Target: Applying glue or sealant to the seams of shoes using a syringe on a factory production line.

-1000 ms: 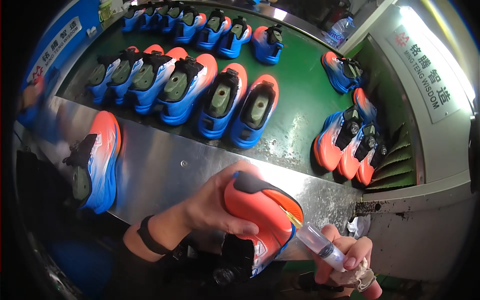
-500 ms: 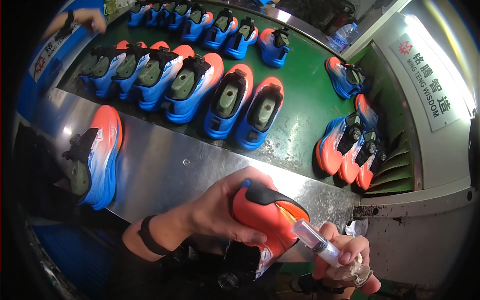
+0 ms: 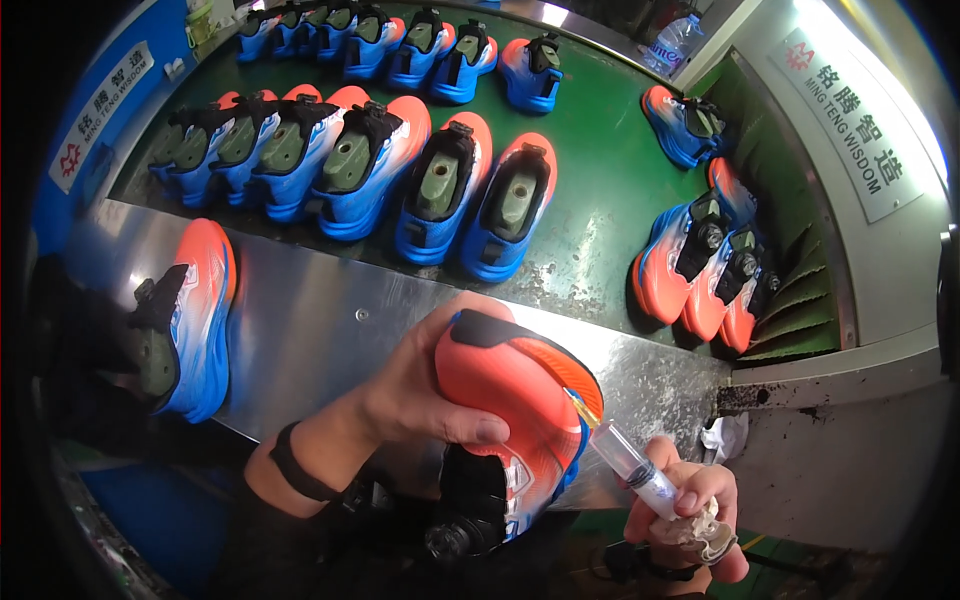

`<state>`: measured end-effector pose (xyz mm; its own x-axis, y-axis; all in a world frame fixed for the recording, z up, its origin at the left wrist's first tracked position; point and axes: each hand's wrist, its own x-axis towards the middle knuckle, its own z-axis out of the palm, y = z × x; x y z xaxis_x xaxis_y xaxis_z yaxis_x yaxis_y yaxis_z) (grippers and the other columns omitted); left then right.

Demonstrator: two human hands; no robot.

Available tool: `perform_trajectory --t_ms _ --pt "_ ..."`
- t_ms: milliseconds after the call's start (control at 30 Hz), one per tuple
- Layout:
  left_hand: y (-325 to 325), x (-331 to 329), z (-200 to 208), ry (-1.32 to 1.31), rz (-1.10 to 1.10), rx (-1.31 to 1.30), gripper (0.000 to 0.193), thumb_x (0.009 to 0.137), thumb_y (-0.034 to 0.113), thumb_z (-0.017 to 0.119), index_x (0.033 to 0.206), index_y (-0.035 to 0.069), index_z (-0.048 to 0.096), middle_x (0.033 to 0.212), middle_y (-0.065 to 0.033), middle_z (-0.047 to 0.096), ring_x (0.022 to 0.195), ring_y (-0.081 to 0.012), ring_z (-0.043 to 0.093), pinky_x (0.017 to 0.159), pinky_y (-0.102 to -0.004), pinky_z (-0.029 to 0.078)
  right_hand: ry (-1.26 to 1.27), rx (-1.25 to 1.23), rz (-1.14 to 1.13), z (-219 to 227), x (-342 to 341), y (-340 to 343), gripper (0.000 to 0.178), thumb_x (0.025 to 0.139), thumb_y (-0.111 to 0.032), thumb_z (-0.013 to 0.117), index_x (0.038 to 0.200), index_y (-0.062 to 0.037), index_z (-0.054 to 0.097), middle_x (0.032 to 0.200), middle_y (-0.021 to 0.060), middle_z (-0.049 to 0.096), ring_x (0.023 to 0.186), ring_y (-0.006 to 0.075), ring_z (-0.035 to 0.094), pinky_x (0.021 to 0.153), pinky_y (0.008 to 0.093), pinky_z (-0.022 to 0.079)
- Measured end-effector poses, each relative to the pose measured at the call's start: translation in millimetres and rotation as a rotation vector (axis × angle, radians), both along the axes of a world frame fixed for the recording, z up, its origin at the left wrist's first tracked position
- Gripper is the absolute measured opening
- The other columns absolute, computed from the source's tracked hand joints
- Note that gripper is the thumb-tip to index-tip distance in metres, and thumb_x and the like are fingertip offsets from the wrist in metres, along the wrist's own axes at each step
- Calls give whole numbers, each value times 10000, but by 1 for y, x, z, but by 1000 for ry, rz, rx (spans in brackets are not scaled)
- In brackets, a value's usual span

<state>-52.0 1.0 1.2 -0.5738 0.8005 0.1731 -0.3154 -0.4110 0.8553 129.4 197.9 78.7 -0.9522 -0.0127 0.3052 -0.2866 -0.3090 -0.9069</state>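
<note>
An orange-red and blue sneaker [image 3: 515, 395] is tipped in front of me, toe up, its black and orange outsole turned to the upper right. My left hand [image 3: 415, 395] is closed round its toe and side, the thumb lying across the upper. In my right hand [image 3: 685, 490] is a clear syringe [image 3: 622, 455] with a yellowish narrow tip. That tip meets the sneaker's sole edge, though exact contact is hard to tell. A crumpled whitish cloth or paper [image 3: 705, 535] is bunched in the same hand. Dark lacing with a round black knob shows at the sneaker's lower end.
Several matching sneakers [image 3: 375, 165] with green lasts stand in rows on the green surface [image 3: 590, 215]. More lean by the flap curtain [image 3: 800, 290] at right. One sneaker [image 3: 205, 310] rests at left on the metal ledge [image 3: 330, 330]. A plastic bottle [image 3: 675, 45] stands far back.
The sneaker has turned in my left hand, showing more of its side. The syringe tip has shifted right along the sole edge. Another person's hand at upper left has left the view.
</note>
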Motion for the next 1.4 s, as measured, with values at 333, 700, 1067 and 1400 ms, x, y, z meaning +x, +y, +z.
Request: perform_trajectory --t_ms 333,700,1067,1400 --pt "1 -5 7 -128 57 -21 736 608 153 854 1213 48 450 1111 -50 560 1056 -151 527 931 -328 432 23 9 -1 -28 16 7 703 735 -611 704 1152 -69 542 812 170 669 902 257 488 871 395 335" --pt "1 -14 -11 -284 86 -53 638 726 243 751 1259 14 487 1123 -126 617 1010 -243 617 893 -379 499 -45 -22 38 -56 42 5 710 689 -565 766 1128 -37 588 860 139 670 870 222 515 786 389 339" --pt "-13 -33 -35 -306 227 -106 506 837 232 639 1249 -27 497 1169 -166 605 1056 -254 611 942 -399 486 -135 -112 1 -84 86 9 680 683 -546 777 1115 -47 610 859 115 674 869 227 517 809 412 370" --pt "-78 -21 -38 -322 327 -400 502 836 204 634 1258 -26 489 1188 -167 593 1076 -258 600 956 -406 478 -116 -155 -37 -111 100 7 684 659 -495 816 1111 -25 608 908 141 686 881 217 506 811 340 351"
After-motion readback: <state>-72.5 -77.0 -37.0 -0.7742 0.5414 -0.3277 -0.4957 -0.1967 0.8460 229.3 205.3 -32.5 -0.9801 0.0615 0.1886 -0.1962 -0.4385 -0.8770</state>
